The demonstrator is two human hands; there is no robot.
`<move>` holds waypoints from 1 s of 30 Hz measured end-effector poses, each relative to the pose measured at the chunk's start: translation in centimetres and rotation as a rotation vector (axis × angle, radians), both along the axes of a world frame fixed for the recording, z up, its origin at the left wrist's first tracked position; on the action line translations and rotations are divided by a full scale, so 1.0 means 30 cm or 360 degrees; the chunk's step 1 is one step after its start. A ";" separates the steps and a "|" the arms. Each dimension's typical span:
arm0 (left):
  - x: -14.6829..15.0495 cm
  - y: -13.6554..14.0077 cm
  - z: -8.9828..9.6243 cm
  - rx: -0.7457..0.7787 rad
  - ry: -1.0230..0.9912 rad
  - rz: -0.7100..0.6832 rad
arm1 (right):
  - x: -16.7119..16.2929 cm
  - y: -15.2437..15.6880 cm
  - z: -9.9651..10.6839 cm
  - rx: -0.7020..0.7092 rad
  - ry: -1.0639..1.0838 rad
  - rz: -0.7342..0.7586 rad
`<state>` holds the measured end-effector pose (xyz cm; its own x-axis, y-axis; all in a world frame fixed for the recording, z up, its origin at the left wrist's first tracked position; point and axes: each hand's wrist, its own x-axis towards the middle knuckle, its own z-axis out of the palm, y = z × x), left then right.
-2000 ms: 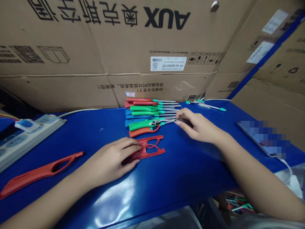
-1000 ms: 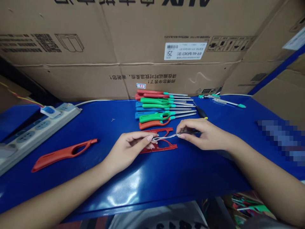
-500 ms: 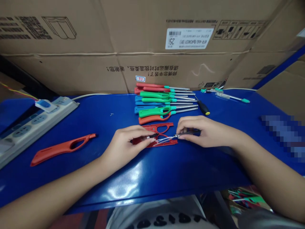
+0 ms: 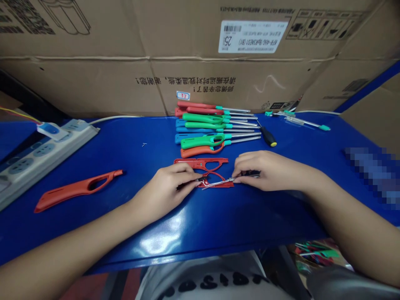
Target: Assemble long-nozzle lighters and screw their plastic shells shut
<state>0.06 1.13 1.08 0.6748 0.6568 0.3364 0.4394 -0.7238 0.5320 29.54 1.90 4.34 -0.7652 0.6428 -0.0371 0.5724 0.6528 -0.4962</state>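
Note:
Two red lighter shell halves lie open-side up, the upper half (image 4: 189,161) fully in sight and the lower half (image 4: 229,184) partly behind my left hand. My left hand (image 4: 170,182) is closed, pinching a small dark part (image 4: 203,180) with thin white wires over the lower half. My right hand (image 4: 262,171) is closed round a slim tool that looks like tweezers (image 4: 223,182). Its thin metal end points left across the lower half, beside the wires. The fingers hide most of the dark part and the tool's grip.
Assembled lighters (image 4: 203,143) in several colours lie in a row behind my hands, with a screwdriver (image 4: 268,136) to their right. A red lighter shell (image 4: 67,193) lies left, near a power strip (image 4: 42,146). Transparent and green parts (image 4: 300,120) are back right. A cardboard wall (image 4: 118,87) stands behind.
The view has tilted slightly. My left hand has shifted a little left off the shell halves, uncovering more of the upper one. The wires now bunch closer to my left fingertips.

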 end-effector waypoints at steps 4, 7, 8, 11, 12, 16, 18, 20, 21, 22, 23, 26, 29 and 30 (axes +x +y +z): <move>0.000 -0.003 -0.001 0.0027 0.0017 0.0025 | -0.002 -0.005 0.004 -0.0020 0.0018 0.0040; 0.001 -0.001 0.002 0.0051 0.0014 0.0042 | -0.007 -0.013 0.003 -0.0006 -0.0006 0.0059; 0.001 0.000 0.002 0.0053 0.0015 0.0049 | -0.008 -0.015 0.002 0.0011 -0.0018 0.0060; 0.001 0.003 0.001 0.0041 0.0020 0.0068 | -0.011 -0.018 -0.002 0.0058 -0.0037 0.0068; 0.001 0.003 0.000 0.0035 0.0024 0.0066 | -0.012 -0.018 -0.002 0.0072 -0.0039 0.0078; 0.000 0.003 0.001 0.0011 0.0054 0.0048 | -0.022 -0.021 0.003 0.0214 -0.0124 0.0115; -0.001 0.003 0.004 0.0005 0.0060 0.0048 | -0.032 -0.028 0.007 0.0316 -0.0219 0.0099; -0.002 0.003 0.006 0.0001 0.0053 0.0044 | -0.043 -0.037 0.009 0.0349 -0.0303 0.0053; -0.003 0.003 0.006 -0.0005 0.0049 0.0044 | -0.048 -0.042 0.009 0.0332 -0.0329 0.0028; -0.004 0.003 0.005 -0.0011 0.0045 0.0046 | -0.053 -0.045 0.009 0.0299 -0.0346 0.0006; -0.005 0.002 0.004 -0.0016 0.0048 0.0049 | -0.056 -0.048 0.008 0.0257 -0.0350 -0.0013; -0.004 -0.004 0.002 0.0022 0.0115 0.0060 | -0.061 -0.049 0.003 0.0159 -0.0291 -0.0036; 0.001 -0.023 0.010 0.0171 0.0327 0.0067 | -0.061 -0.044 -0.002 0.0138 -0.0234 -0.0039; 0.004 -0.031 0.015 0.0241 0.0435 0.0072 | -0.061 -0.043 -0.003 0.0141 -0.0234 -0.0040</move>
